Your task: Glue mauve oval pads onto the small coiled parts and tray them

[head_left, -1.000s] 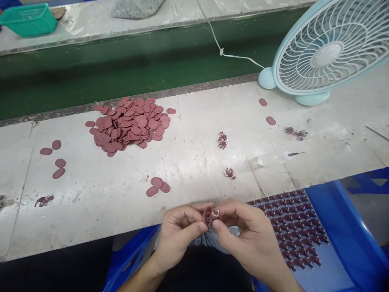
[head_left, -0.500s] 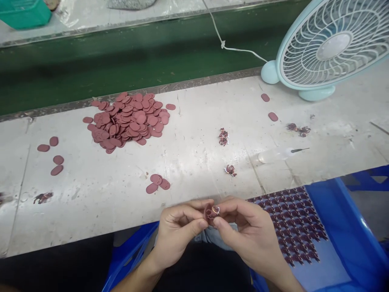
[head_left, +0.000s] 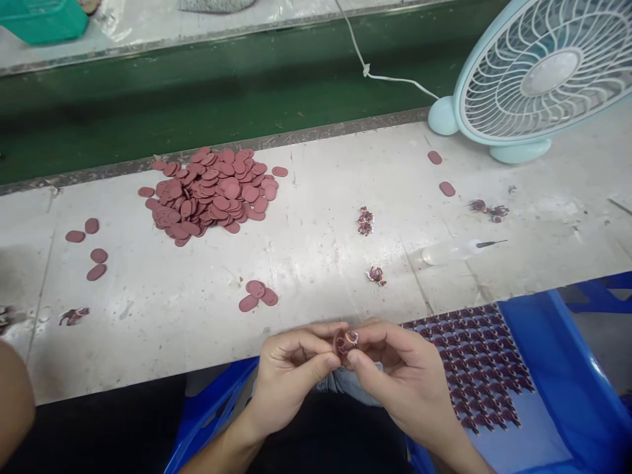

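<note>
Just past the table's near edge, my left hand (head_left: 291,372) pinches a reddish-brown oval disc (head_left: 338,342) between thumb and fingers. My right hand (head_left: 409,378) grips a tiny dark-red animal figurine (head_left: 350,340) with white and yellow details, pressed against the disc's face. Whether the two are joined I cannot tell. On the table ahead lie a pair of similar figurines (head_left: 366,221) and another small clump of them (head_left: 376,276). Three loose discs (head_left: 257,296) overlap to the left of these.
A large heap of discs (head_left: 212,194) sits at the back left. Rightward are a needle-tipped bottle (head_left: 451,251) and a light-blue fan (head_left: 548,72). Rows of figurines (head_left: 478,368) stand in a blue tray (head_left: 582,388) beside my right arm. Another person's arm (head_left: 12,401) shows at left.
The other person's arm has come into view at the left edge. The view has shifted slightly; my hands keep nearly the same grip on the disc and figurine.
</note>
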Demonstrator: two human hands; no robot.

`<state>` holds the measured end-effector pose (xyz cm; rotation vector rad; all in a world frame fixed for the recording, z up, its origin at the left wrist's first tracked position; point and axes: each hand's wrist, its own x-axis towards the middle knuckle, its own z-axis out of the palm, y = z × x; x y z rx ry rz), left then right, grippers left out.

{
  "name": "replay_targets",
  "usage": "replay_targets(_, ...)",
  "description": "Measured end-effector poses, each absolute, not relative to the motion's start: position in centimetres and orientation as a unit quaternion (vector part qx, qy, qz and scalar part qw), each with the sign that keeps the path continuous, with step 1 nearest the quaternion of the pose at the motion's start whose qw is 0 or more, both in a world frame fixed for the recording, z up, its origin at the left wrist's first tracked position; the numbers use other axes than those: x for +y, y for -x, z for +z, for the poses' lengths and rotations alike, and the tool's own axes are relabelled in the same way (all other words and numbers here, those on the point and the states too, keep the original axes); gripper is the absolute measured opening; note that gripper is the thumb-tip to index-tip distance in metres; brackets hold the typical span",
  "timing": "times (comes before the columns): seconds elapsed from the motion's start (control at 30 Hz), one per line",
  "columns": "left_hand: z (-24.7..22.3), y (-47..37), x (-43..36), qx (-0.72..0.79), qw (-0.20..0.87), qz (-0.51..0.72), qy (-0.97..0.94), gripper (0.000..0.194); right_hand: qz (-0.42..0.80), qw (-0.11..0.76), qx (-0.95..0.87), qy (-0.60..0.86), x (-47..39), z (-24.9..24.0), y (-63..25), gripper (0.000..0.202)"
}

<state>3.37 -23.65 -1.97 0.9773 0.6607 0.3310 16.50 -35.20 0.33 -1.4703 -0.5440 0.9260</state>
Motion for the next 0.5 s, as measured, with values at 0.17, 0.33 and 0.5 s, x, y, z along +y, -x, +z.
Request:
replay_targets(0.17,-1.9,-3.4,-24.0,0.326,0.783,0.182,-0.498,0.003,0.453,0.641,-0.172,0.595,-35.0,-0.2,-16.2,0.008)
replay_targets(0.33,-1.7,-1.5,-21.3,0.308,0.632,0.218,-0.677,0.026,0.429,0.684,-0.099,0.582,-37.5,-1.8,-17.0,0.011)
replay_targets(0.5,-1.6,0.7,-14.9,0.314,0.306,0.201,-0.876,0.035,0.299,0.668,-0.012,0.682,-43.6,-4.2,-19.7,0.02)
